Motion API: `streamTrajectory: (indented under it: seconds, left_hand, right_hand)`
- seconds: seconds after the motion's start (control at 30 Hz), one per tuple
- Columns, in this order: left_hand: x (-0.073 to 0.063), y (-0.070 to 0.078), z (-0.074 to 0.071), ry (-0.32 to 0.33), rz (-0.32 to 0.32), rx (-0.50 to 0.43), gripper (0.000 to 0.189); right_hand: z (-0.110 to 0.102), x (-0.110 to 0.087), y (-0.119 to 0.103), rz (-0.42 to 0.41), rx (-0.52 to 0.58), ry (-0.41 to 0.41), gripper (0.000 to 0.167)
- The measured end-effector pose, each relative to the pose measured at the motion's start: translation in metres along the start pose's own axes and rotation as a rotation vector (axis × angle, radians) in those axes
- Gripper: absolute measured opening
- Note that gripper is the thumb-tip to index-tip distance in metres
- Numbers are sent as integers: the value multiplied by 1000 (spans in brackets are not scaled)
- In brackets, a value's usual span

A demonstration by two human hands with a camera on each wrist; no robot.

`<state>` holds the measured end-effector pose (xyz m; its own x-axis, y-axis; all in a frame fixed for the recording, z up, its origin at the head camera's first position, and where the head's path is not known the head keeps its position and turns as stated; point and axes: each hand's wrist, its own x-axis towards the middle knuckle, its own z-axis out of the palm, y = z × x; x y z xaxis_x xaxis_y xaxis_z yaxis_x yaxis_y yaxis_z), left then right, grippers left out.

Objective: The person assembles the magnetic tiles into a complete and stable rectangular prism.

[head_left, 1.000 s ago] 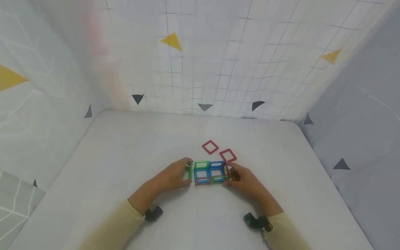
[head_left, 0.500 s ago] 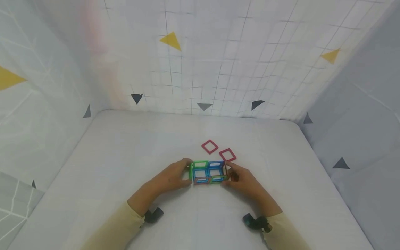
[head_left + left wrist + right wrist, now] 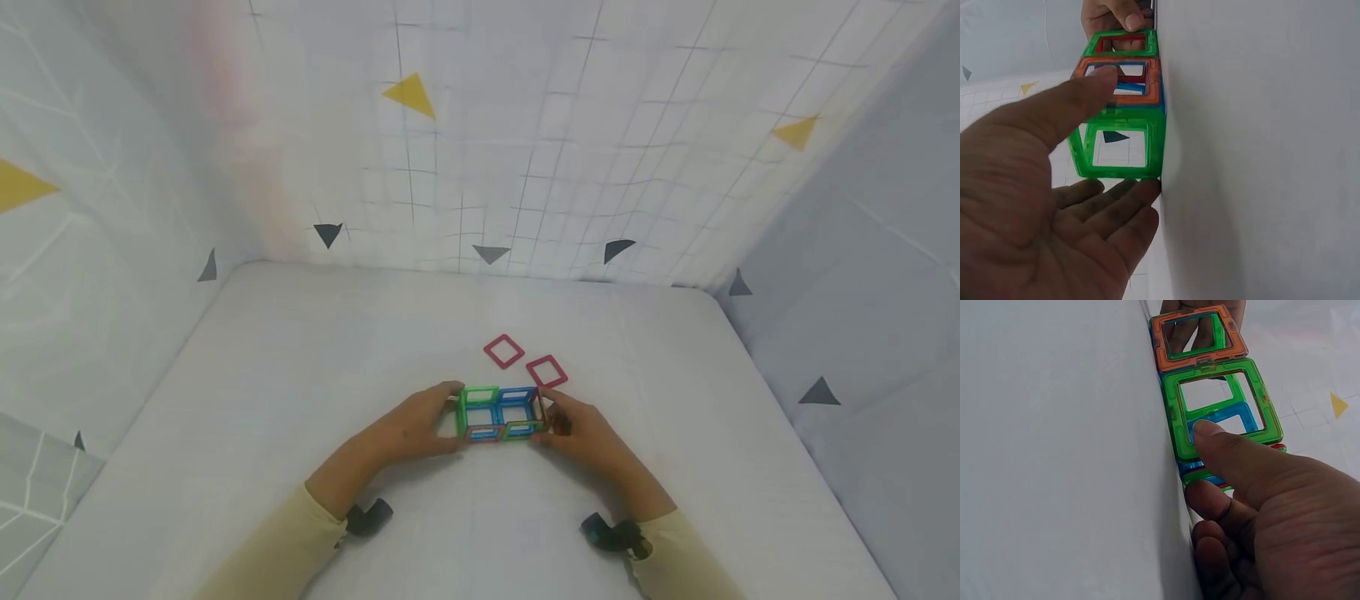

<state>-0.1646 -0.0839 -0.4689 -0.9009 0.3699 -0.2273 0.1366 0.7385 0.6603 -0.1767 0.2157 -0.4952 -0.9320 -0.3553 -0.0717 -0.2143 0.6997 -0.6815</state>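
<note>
A low box of magnetic tiles [image 3: 497, 414] stands on the white table, two blue frames forming its floor and coloured frames its upright walls. At its left end my left hand [image 3: 416, 425] holds a green tile [image 3: 1155, 144], thumb over the orange front tile [image 3: 1154, 81] and fingers at the far side. That green tile touches the box. My right hand [image 3: 588, 429] grips the right end; its thumb lies on the green front tile [image 3: 1175, 415] and its fingers curl behind the end wall. Part of that wall is hidden by the hand.
Two red square tiles lie flat behind the box, one red tile [image 3: 494, 342] farther back and the other red tile [image 3: 558, 367] close to its back right corner. White and grey sheets with triangles surround the table [image 3: 337, 333]. Black wrist cameras [image 3: 369, 518] sit on both wrists.
A gap between the green tile in my left hand and the box has closed; the tile now stands against the box's left end. My right hand stays at the right end.
</note>
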Motion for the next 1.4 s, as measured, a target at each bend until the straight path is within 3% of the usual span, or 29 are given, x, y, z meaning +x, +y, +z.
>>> streamTrajectory:
  seconds: [0.33, 0.53, 0.73, 1.17, 1.4]
  left_hand:
    - [3, 0, 1, 32, 8, 24, 81]
    - [3, 1, 2, 33, -11, 24, 80]
    - [3, 1, 2, 34, -21, 29, 80]
    - [1, 0, 1, 31, -7, 9, 80]
    - [1, 0, 4, 29, -14, 11, 83]
  right_hand:
    - [-6, 1, 5, 6, 14, -16, 67]
    - [-13, 6, 14, 152, -18, 169, 56]
    - [-13, 12, 19, 292, -81, 273, 71]
    - [-10, 42, 7, 316, -138, 279, 91]
    - [-6, 51, 1, 316, -185, 298, 82]
